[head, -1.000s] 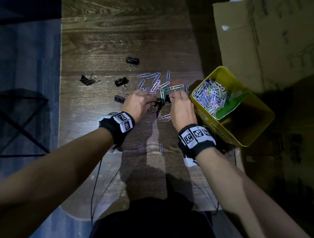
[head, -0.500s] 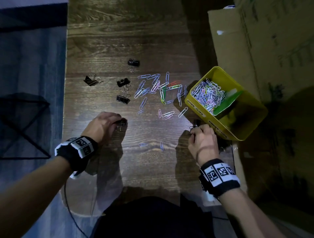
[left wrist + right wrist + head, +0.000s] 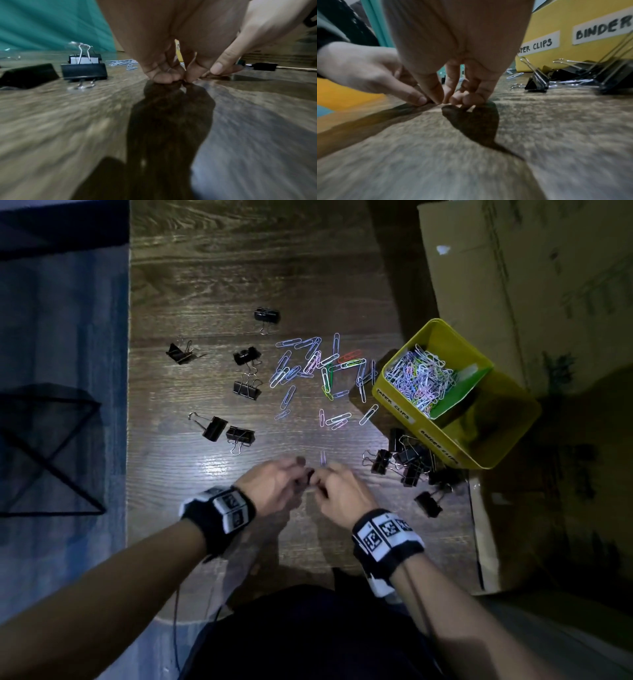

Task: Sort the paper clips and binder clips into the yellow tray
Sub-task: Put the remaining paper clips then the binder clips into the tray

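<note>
My left hand (image 3: 301,470) and right hand (image 3: 320,479) meet fingertip to fingertip on the wooden table, near its front middle. In the left wrist view the left hand (image 3: 171,79) bunches its fingers on the surface, with a thin wire loop showing between them. The right hand (image 3: 444,100) pinches down beside it; what it holds is hidden. One paper clip (image 3: 322,457) lies just beyond them. Loose paper clips (image 3: 322,364) are scattered further back. The yellow tray (image 3: 407,412) at the right holds a heap of paper clips (image 3: 419,378) behind a green divider (image 3: 459,392).
A pile of black binder clips (image 3: 407,463) lies against the tray's front, one more (image 3: 428,503) nearer me. Two binder clips (image 3: 239,436) sit left of the hands, several others further back. A cardboard box (image 3: 531,285) stands at the right. The table's left edge borders blue floor (image 3: 61,354).
Both hands came back from the clip scatter and moved apart to the left and right with binder clips. They have left those down and come together at the front middle.
</note>
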Motion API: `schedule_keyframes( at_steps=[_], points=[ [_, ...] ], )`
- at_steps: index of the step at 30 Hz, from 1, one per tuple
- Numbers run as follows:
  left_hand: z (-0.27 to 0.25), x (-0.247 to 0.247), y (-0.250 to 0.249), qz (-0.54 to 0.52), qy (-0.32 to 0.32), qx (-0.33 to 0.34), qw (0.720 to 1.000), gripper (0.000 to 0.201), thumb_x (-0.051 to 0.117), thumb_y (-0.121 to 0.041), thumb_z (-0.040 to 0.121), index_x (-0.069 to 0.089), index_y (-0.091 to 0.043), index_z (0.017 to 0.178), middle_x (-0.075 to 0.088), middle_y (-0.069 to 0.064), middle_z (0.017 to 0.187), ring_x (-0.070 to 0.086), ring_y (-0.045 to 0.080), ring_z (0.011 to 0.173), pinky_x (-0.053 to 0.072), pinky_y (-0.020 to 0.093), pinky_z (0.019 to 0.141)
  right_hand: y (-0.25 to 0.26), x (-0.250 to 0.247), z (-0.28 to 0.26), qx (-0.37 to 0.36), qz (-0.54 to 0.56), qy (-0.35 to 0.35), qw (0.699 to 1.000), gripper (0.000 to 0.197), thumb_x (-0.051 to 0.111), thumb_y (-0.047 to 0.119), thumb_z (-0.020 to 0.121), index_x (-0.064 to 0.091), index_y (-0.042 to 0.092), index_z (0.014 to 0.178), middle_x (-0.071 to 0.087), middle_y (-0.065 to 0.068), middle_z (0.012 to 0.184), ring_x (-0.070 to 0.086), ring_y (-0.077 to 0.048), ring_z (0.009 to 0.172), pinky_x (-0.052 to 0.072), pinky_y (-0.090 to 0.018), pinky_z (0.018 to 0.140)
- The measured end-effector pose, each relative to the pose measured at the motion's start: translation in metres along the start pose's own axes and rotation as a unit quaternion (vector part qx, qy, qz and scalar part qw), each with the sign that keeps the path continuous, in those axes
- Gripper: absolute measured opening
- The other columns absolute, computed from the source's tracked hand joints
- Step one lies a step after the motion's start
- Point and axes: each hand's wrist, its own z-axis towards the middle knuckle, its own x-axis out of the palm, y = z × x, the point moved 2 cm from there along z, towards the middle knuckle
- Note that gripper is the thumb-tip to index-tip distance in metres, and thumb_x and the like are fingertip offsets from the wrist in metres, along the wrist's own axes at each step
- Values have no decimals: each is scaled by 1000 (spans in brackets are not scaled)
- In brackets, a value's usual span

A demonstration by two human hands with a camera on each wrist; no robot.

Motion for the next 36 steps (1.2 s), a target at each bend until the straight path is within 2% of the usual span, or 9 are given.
schedule_keyframes(
  at_steps=[5, 8, 11, 14, 19, 25, 29, 33, 36],
  points=[
    [56, -36, 4, 19, -54, -41, 997, 24, 52, 1, 74, 62, -6, 95, 58, 15, 99, 58, 34, 90, 51, 37, 78, -7, -28, 34, 47, 43, -68, 996, 26, 56, 14, 86, 62, 13, 112, 47, -7, 119, 60, -28, 96, 49, -40, 91],
    [82, -69, 15, 10, -117, -69, 991, 28, 48, 4, 76, 65, -5, 97, 61, 15, 98, 58, 29, 92, 42, 28, 77, -17, -48, 45, 59, 55, -129, 988, 29, 57, 14, 88, 61, 12, 117, 44, -8, 126, 56, -26, 107, 46, -35, 97],
    [113, -99, 39, 27, -196, -87, 976, 42, 45, 2, 77, 58, -8, 115, 56, 17, 114, 52, 34, 109, 44, 39, 93, -23, -64, 54, 60, 49, -193, 978, 33, 61, 11, 84, 59, 10, 117, 42, -9, 129, 48, -25, 118, 45, -41, 99],
    [143, -113, 64, 56, -170, -136, 974, 55, 50, -7, 86, 37, -9, 139, 32, 21, 145, 29, 37, 134, 24, 42, 113, -23, -66, 64, 74, 32, -169, 982, 51, 59, 9, 82, 48, 12, 131, 26, -15, 148, 32, -31, 135, 36, -45, 108],
    [167, -108, 72, 121, -47, -197, 972, 58, 38, -37, 96, 15, -21, 147, 4, 8, 157, 4, 30, 143, 15, 55, 113, -25, -68, 73, 87, 42, -142, 985, 70, 59, 15, 84, 28, 14, 146, 13, -18, 156, 31, -36, 137, 32, -41, 111],
    [129, -67, 44, 113, -31, -174, 978, 59, 32, -35, 98, 6, -19, 148, -5, 9, 157, -8, 28, 143, 1, 52, 113, -23, -76, 82, 54, 27, -152, 987, 67, 50, 13, 88, 20, 9, 149, 2, -24, 157, 26, -39, 139, 31, -42, 112],
    [95, -35, 19, 105, -13, -155, 982, 60, 34, -22, 96, 4, -16, 148, -4, 8, 157, -7, 25, 144, 3, 53, 115, -15, -80, 104, 50, -27, -150, 987, 72, 48, 11, 87, 12, 6, 149, -6, -32, 153, -7, -44, 143, 6, -46, 119],
    [118, -67, 22, 71, -75, -163, 981, 56, 32, -16, 96, 10, -15, 148, 0, 6, 157, -2, 23, 144, 6, 54, 113, -12, -77, 116, 91, -75, -122, 985, 76, 47, 23, 89, 8, -3, 148, -4, -40, 149, -11, -50, 140, -2, -51, 116],
    [158, -99, 30, 66, -67, -176, 980, 54, 34, -16, 96, 15, -15, 147, 5, 4, 157, 4, 23, 144, 13, 60, 110, -6, -69, 109, 89, -105, -110, 984, 79, 51, 27, 85, 12, -2, 148, 1, -37, 151, -7, -52, 140, 1, -57, 116]
  ],
)
